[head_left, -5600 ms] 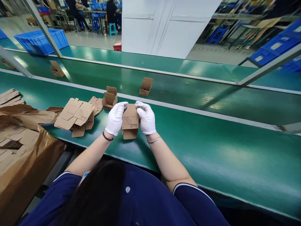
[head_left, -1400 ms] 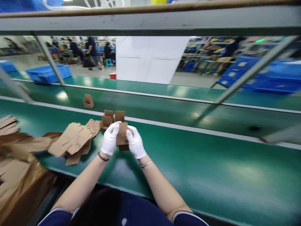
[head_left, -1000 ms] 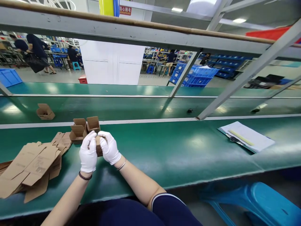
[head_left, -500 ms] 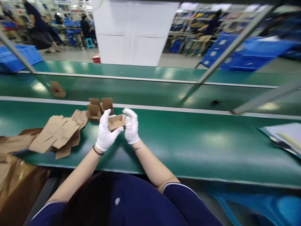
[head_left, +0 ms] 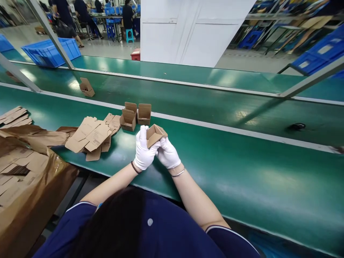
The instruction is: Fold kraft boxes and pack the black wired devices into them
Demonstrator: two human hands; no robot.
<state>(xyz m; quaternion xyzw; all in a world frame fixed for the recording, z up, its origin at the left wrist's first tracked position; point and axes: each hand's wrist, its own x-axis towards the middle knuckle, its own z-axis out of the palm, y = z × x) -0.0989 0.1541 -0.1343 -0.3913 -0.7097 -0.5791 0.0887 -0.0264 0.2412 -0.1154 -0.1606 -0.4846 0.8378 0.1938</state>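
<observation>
A small brown cardboard box [head_left: 155,134], its inside showing, is held tilted above the green bench. My left hand [head_left: 144,149], in a white glove, is closed on the box's left side. My right hand [head_left: 168,152], gloved too, grips its lower right edge, the fingers partly hidden. Just beyond stand three folded boxes [head_left: 128,120] with their lids up. To the left lies a loose pile of flat box blanks [head_left: 90,134], some with print on them.
A large paper-lined carton [head_left: 53,172] of flat blanks stands at the left. One more open box [head_left: 86,87] sits on the green conveyor [head_left: 188,87], with a small black object [head_left: 296,126] farther right. A blue crate [head_left: 51,52] and slanted metal posts stand beyond. People work in the background.
The view has swung left. The box has turned and tilted in my hands, and my right hand has moved from beside it to its lower right edge.
</observation>
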